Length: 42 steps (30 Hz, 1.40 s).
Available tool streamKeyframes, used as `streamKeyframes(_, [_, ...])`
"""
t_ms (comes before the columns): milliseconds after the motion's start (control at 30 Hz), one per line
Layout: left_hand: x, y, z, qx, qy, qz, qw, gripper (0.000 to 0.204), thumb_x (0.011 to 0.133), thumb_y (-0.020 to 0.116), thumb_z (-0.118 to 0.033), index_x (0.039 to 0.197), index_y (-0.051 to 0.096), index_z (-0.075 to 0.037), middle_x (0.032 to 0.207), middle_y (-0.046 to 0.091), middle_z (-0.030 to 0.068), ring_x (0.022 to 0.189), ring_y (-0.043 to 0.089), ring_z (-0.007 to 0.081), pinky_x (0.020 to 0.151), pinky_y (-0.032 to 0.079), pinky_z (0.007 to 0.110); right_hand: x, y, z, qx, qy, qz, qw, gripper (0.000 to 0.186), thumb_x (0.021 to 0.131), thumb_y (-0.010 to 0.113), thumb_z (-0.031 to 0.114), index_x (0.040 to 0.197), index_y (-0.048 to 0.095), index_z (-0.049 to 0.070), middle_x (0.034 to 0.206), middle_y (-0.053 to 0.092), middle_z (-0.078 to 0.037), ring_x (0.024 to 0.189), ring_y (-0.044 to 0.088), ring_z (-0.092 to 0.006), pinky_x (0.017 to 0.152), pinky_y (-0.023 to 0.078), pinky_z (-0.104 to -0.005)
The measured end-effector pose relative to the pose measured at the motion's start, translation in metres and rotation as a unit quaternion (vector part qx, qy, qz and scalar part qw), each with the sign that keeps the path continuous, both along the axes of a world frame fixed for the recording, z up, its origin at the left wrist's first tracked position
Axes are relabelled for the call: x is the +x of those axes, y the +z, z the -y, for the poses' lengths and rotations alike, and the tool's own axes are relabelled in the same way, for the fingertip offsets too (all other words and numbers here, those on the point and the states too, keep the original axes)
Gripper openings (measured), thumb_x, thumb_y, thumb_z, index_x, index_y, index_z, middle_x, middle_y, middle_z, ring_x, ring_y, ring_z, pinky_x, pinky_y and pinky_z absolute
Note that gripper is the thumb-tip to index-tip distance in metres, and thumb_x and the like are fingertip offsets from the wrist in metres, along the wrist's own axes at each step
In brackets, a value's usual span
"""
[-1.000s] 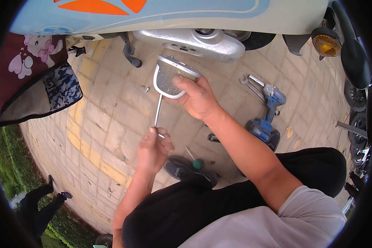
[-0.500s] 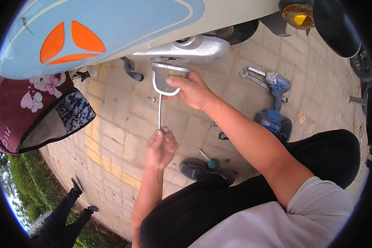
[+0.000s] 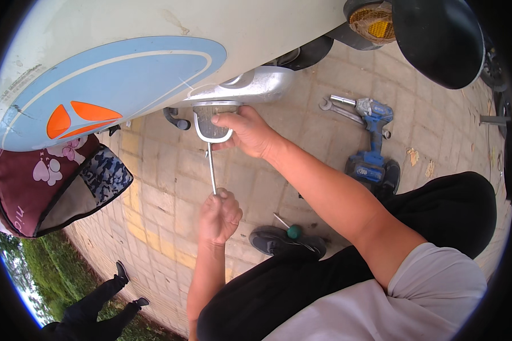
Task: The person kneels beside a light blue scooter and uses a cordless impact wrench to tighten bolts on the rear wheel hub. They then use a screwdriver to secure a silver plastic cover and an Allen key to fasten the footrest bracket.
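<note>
My right hand [image 3: 251,132] grips a D-shaped footrest [image 3: 203,120] with a dark flat face and a silver rim, thumb on the face. The footrest's straight edge meets the silver metal housing [image 3: 250,88] low on the scooter body [image 3: 250,23]; I cannot tell whether it is fastened there. Below it, my left hand [image 3: 220,217] is closed on a thin metal rod [image 3: 213,173], with the lower end hidden in the fist. The rod points up to the footrest's rounded edge; its tip is hard to make out.
On the paving lie a blue cordless impact wrench [image 3: 374,128], a spanner [image 3: 344,112] beside it, and a green-handled screwdriver [image 3: 293,231] by my shoe. A maroon patterned cover [image 3: 31,199] hangs at left. Another person's legs [image 3: 99,310] show at lower left.
The scooter body fills more of the view, and the footrest and both hands sit slightly lower and further left. The rod now leans a little. Both grips are kept.
</note>
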<state>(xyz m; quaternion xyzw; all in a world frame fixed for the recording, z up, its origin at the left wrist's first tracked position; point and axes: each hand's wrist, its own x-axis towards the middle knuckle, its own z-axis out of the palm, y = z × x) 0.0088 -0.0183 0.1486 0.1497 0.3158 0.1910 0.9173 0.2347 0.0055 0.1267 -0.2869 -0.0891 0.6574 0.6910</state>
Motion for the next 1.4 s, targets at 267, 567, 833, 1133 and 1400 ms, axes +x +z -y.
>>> streamKeyframes(267, [0.017, 0.012, 0.007, 0.062, -0.014, -0.03, 0.998, 0.021, 0.093, 0.061, -0.024, 0.098, 0.055, -0.005, 0.072, 0.049, 0.0025, 0.057, 0.043, 0.013, 0.054, 0.038, 0.027, -0.005, 0.003, -0.003, -0.015, -0.028, -0.042, 0.999, 0.04, 0.085, 0.066, 0.026, 0.115, 0.057, 0.0, 0.107, 0.063, -0.009, 0.095, 0.064, -0.0202, 0.075, 0.058, -0.0425])
streamKeyframes(567, [0.022, -0.006, 0.011, 0.665, -0.085, -0.499, 0.549, 0.009, 0.088, 0.064, -0.006, 0.091, 0.058, 0.0, 0.074, 0.06, 0.0131, 0.068, 0.062, 0.0301, 0.058, 0.049, 0.037, 0.002, 0.012, -0.003, -0.027, -0.012, -0.09, 0.996, 0.035, 0.088, 0.059, 0.016, 0.119, 0.053, 0.0, 0.109, 0.061, -0.011, 0.096, 0.063, -0.0244, 0.078, 0.056, -0.0518])
streamKeyframes(833, [0.005, 0.005, -0.007, 0.73, -0.084, -0.52, 0.437, 0.024, 0.085, 0.066, -0.006, 0.107, 0.059, -0.001, 0.086, 0.061, 0.015, 0.073, 0.061, 0.0345, 0.059, 0.05, 0.04, -0.042, 0.008, 0.03, -0.011, 0.015, -0.095, 0.995, 0.034, 0.091, 0.065, 0.026, 0.114, 0.059, 0.002, 0.102, 0.063, -0.009, 0.088, 0.064, -0.0192, 0.077, 0.056, -0.0397])
streamKeyframes(1133, [0.011, 0.01, 0.003, -0.112, 0.015, -0.039, 0.993, 0.051, 0.099, 0.046, -0.044, 0.114, 0.056, 0.003, 0.073, 0.051, 0.0025, 0.056, 0.039, 0.0115, 0.049, 0.037, 0.025, -0.061, -0.001, 0.019, -0.077, -0.026, 0.125, 0.989, 0.016, 0.093, 0.06, 0.013, 0.088, 0.063, -0.001, 0.079, 0.062, -0.003, 0.07, 0.057, -0.0094, 0.065, 0.049, -0.0251])
streamKeyframes(1400, [0.022, -0.003, 0.006, 0.131, 0.169, -0.123, 0.969, 0.03, 0.098, 0.053, -0.025, 0.11, 0.06, 0.002, 0.08, 0.055, 0.0021, 0.064, 0.047, 0.0123, 0.054, 0.038, 0.022, -0.062, -0.002, 0.017, -0.056, -0.005, 0.058, 0.997, 0.017, 0.095, 0.056, 0.014, 0.092, 0.061, -0.001, 0.082, 0.061, -0.004, 0.073, 0.057, -0.0108, 0.068, 0.05, -0.0262])
